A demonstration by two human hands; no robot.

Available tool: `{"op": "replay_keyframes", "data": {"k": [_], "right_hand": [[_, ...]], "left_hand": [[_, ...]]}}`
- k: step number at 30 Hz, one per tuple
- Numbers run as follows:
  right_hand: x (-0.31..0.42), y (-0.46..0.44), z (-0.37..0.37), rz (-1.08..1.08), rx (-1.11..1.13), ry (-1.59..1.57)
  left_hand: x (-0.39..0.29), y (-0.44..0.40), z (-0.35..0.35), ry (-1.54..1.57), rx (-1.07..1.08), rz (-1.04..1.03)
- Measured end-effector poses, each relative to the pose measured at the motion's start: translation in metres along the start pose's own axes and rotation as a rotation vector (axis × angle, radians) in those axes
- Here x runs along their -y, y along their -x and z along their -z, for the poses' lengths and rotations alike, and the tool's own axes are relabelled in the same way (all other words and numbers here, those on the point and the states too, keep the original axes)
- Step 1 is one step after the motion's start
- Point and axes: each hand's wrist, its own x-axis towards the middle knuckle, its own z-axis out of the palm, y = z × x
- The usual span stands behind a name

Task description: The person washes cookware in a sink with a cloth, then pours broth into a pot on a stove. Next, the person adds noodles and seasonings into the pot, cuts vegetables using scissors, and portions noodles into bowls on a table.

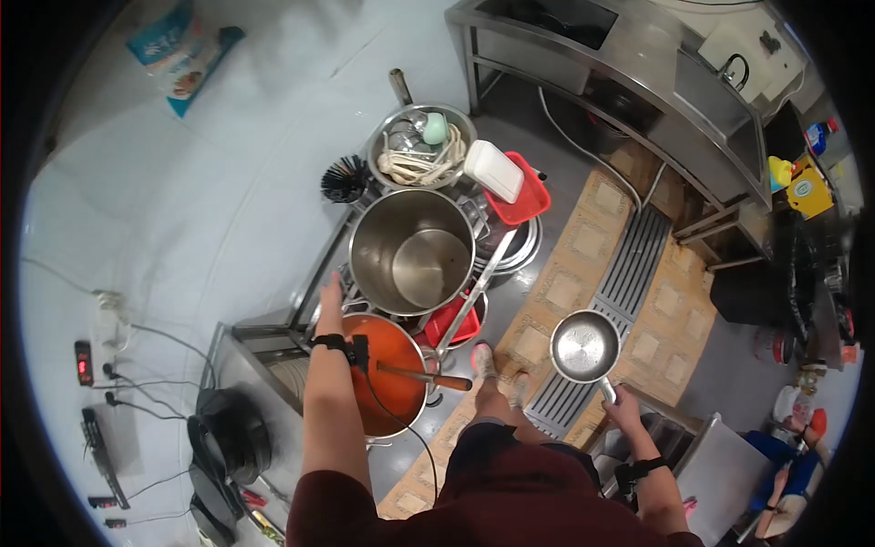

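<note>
My right hand is closed around the handle of a small steel saucepan, held out over the floor on the right; a little shiny residue or liquid shows in its bottom. My left hand reaches forward beside the left wall of a large, deep steel stockpot, its fingers looking stretched out; whether they touch the pot is unclear. The stockpot looks bare inside. Under my left forearm stands a wide pot of orange-red liquid, with a wooden-handled utensil lying across it.
Beyond the stockpot are a bowl of utensils, a black brush, a white container and a red basket. A steel sink counter stands far right. A drain grate crosses the floor. Another person's arm shows lower right.
</note>
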Motion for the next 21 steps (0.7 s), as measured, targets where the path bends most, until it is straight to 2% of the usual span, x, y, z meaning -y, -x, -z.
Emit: {"op": "replay_keyframes", "data": {"k": [1, 2, 4, 8, 9, 11, 12, 17, 21], "right_hand": [[-0.001, -0.003, 0.0, 0.043, -0.058, 0.241], [0.026, 0.005, 0.008, 0.042, -0.05, 0.282], [0.019, -0.008, 0.0, -0.027, -0.03, 0.326], [0.016, -0.045, -0.029, -0.187, 0.096, 0.003], [0.027, -0.054, -0.033, -0.202, 0.11, -0.044], [0.02, -0.083, -0.056, -0.115, 0.054, 0.037], [0.031, -0.09, -0.058, -0.091, 0.033, 0.081], [0.055, -0.132, -0.073, -0.052, 0.013, 0.134], [0.036, -0.157, -0.075, -0.015, 0.028, 0.097]], "left_hand": [[0.011, -0.023, -0.008, 0.086, 0.066, -0.027], [0.008, -0.02, -0.016, 0.298, 0.215, 0.046], [-0.025, 0.006, -0.003, 0.71, 0.482, 0.2], [-0.055, 0.075, -0.006, 0.451, 0.362, 0.127], [-0.057, 0.098, -0.004, 0.544, 0.415, 0.137], [-0.053, 0.139, -0.009, 0.747, 0.504, 0.103], [-0.058, 0.159, -0.008, 0.748, 0.563, 0.167], [-0.069, 0.249, -0.036, 0.85, 0.591, 0.098], [-0.073, 0.309, -0.075, 0.861, 0.541, 0.042]]}}
